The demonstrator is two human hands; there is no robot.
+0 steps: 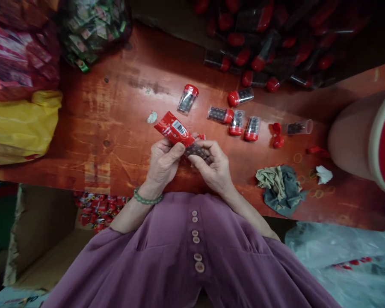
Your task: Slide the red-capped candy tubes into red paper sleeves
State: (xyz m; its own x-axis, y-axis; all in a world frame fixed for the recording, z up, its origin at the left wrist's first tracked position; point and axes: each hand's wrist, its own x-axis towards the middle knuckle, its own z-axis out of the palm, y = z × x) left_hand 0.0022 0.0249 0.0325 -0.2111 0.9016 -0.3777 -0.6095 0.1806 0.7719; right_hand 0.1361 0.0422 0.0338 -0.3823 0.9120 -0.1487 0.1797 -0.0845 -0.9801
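My left hand (163,164) pinches a red printed wrapper sleeve (175,128) with a barcode between thumb and fingers. The sleeve's lower end meets a clear tube of dark round balls (195,150), which my right hand (215,167) grips from the right. My right fingers hide part of the tube, and a bit of red shows behind them. Just beyond my hands lie several similar tubes with red caps, among them one tube (188,100) and another tube (220,114). A tube without a cap (300,127) lies farther right, near a loose red piece (277,136).
Many red-capped tubes (259,55) fill a dark box at the back right. A pink bucket (349,132) and crumpled cloths (280,188) are on the right. Bags of packets (22,64) and a yellow bag (22,128) stand left. An open cardboard box (45,231) sits below the table edge.
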